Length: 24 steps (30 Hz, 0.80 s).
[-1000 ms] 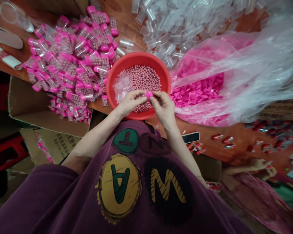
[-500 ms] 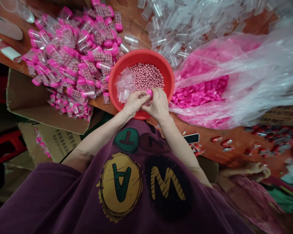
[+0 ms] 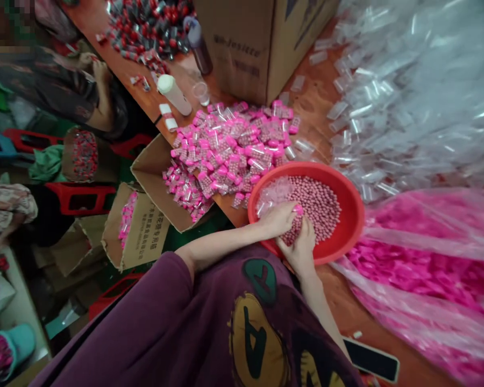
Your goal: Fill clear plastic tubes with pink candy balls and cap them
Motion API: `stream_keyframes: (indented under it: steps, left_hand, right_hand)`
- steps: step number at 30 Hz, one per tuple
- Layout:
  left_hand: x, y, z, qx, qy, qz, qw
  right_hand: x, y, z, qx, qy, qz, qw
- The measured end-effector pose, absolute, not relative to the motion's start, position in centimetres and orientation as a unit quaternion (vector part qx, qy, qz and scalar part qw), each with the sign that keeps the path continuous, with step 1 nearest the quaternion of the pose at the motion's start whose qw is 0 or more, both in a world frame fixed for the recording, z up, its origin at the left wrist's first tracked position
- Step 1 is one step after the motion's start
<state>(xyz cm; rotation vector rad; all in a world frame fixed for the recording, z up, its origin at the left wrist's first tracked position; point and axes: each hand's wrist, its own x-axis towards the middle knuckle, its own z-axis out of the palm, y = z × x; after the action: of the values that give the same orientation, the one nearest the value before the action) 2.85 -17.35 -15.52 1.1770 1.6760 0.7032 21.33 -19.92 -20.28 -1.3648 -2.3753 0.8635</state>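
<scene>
My left hand (image 3: 280, 220) is closed over the left side of the red basin (image 3: 353, 215), with a pink cap (image 3: 297, 209) at its fingertips. Whatever lies under the cap is hidden by the fingers. Close beside it, my right hand (image 3: 303, 250) dips over the pink beads (image 3: 317, 201), thumb and fingers apart. Small clear plastic pieces (image 3: 272, 196) lie in the basin's left part, behind my left hand.
Left of the basin is a heap of pink-capped bottles (image 3: 226, 150), spilling into a cardboard box (image 3: 151, 172). Clear tubes (image 3: 371, 107) and a bag of pink caps (image 3: 423, 263) lie right. A phone (image 3: 373, 359) is near me. A co-worker's hands (image 3: 94, 67) show far left.
The view has swung left, bringing the big carton and co-workers into sight. My hands, together on the pink cap before, have drawn slightly apart; the cap stays with my left.
</scene>
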Motion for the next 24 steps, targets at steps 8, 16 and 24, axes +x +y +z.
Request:
stream_keyframes:
  steps: [8,16,24]
  left_hand:
    - [-19.5,-14.4,-12.4,0.41,0.799,0.392,0.199]
    - [-12.9,-16.6,-15.1,0.561,0.722,0.301,0.27]
    - [-1.8,-15.2,-18.9,0.641,0.681,0.171,0.312]
  right_hand:
    - [20.3,-21.4,-21.0,-0.526,-0.788,0.306,0.098]
    - [16.6,-19.8,-23.3,-0.569,-0.736,0.347,0.12]
    - [11.1,-13.4,-24.9,-0.603,-0.672,0.405,0.146]
